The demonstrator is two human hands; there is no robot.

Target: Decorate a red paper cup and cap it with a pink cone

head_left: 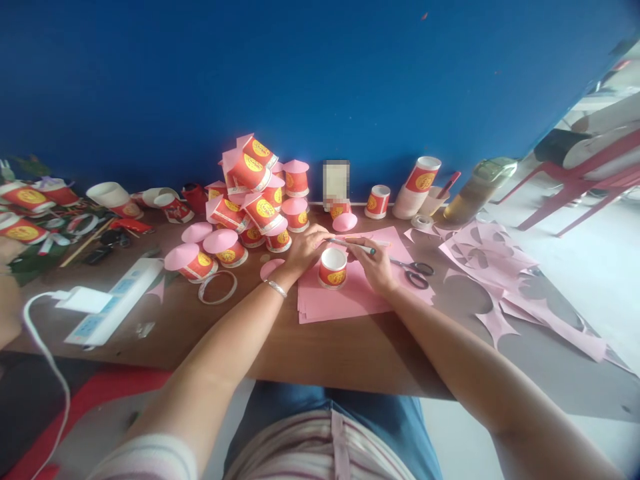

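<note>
Here the left hand (307, 249) and right hand (376, 268) both pinch a pen (341, 242), fingers closed, just beyond the upright paper cup (333, 272)!

A deep blue wall (300, 80) spans the top of the frame before you. At left on your tabletop (280, 353), a white power strip (131, 283) with blue socket faces carries a white charger (85, 299), its cable (57, 370) curving toward the lower left corner. Right of center, you see a bottle (470, 198) of yellowish liquid; a red chair (550, 189) occupies the upper right.
</note>
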